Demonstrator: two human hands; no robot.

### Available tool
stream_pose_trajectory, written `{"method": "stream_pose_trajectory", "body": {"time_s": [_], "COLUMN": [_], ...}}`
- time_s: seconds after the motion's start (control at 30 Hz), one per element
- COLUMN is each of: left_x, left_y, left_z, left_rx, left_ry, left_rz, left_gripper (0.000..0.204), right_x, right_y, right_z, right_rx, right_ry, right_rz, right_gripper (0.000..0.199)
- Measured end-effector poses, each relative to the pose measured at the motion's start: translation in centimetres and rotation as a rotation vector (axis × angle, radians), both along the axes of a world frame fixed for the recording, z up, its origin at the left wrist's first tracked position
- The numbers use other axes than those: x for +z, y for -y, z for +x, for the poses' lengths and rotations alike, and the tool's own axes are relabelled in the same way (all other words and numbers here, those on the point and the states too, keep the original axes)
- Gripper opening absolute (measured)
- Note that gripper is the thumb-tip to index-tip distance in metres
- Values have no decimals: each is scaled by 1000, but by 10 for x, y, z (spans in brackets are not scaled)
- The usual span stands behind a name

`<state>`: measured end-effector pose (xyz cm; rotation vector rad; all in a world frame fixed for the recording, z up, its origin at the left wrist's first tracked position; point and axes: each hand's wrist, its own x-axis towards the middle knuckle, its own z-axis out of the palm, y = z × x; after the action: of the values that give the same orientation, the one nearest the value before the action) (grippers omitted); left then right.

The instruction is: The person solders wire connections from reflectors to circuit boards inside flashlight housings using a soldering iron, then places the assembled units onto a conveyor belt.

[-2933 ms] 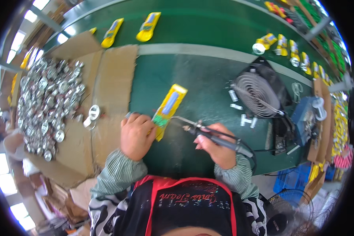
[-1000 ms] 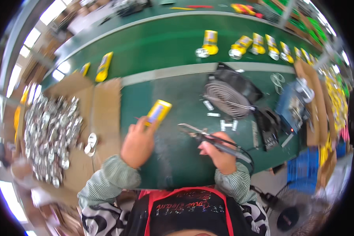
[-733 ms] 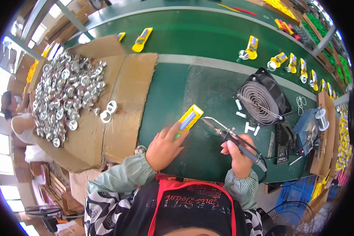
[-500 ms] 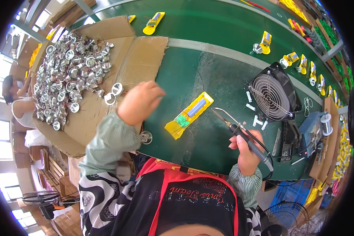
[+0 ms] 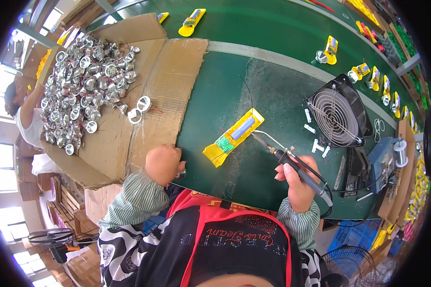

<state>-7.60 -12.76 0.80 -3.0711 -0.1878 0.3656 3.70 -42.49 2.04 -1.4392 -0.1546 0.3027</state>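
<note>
We kept the soldering iron (image 5: 305, 176) in the right hand (image 5: 298, 189), its fingers closed round the grip and its bit (image 5: 266, 143) angled toward the yellow housing (image 5: 212, 153), near that part's right edge. Whether the two touched we could not tell. The left hand (image 5: 163, 164) sat at the bench's near edge with its fingers curled in; a shiny round piece (image 5: 180, 175) showed just beside it, partly covered, and we could not tell whether the fingers had hold of it.

The housing lay slantwise mid-bench with no hand on it, so we judged it best steadied before any contact. A bit that was likely hot called for care — clear of the plastic walls and the blue cell (image 5: 244, 128), with light pressure near the green circuit board (image 5: 224, 144). The dark lead (image 5: 251, 95) trailing past the far end seemed apt to snag.

Under it all we had a green bench top (image 5: 210, 100), scuffed grey in a band. A cardboard box (image 5: 170, 91) of silvery reflectors (image 5: 88, 91) stood to the left; a black square fan (image 5: 337, 117) and a solder spool (image 5: 398, 152) stood to the right. Beyond, yellow units (image 5: 330, 50) lined a green strip (image 5: 263, 31) — and a co-worker (image 5: 28, 124) reached up at far left.
</note>
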Motion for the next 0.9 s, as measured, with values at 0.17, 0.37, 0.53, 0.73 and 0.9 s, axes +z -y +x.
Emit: {"method": "stream_pose_trajectory", "body": {"time_s": [0.17,0.37,0.53,0.73,0.9], "left_x": [-5,3,3,1,-2], "left_y": [-7,-8,4,22,29], "left_z": [-1,18,30,36,43], "left_rx": [-52,312,447,281,155], "left_ry": [-30,115,108,296,238], "left_rz": [-205,-804,-949,-965,-820], "left_gripper": [18,10,11,9,8], "right_x": [-2,-2,-2,-3,-9], "right_y": [-1,2,2,-5,-13], "right_z": [-5,-9,-11,-13,-13], "right_rx": [56,100,145,224,206], "right_ry": [11,12,21,19,-74], "right_rz": [13,1,-20,-49,-4], "right_gripper": [18,16,18,18,18]}}
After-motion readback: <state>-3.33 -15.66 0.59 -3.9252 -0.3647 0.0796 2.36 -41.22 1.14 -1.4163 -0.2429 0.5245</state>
